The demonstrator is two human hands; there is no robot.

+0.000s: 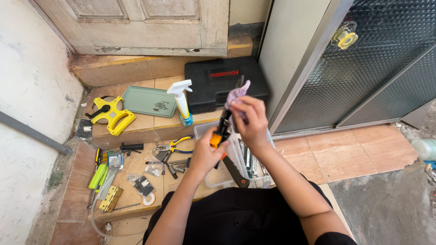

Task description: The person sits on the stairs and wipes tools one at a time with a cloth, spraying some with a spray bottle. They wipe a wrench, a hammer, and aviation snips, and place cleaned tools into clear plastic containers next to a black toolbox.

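Note:
My left hand (206, 152) grips the orange-and-black handles of a pair of pliers-like cutters (223, 131), whose dark head points up toward the black case. One black handle sticks down to the lower right. My right hand (249, 119) presses a pale purple cloth (237, 93) against the tool's upper part. Both hands are held above a clear plastic box (213, 179) with metal tools inside.
A black tool case (209, 95), a white and yellow spray bottle (181, 102), a green tray (150, 100) and a yellow reel (111, 115) sit on the step. Small pliers (180, 144), a padlock, a hinge (110, 198) and several small parts lie on the lower tiles. A metal-framed glass door (363, 63) stands at right.

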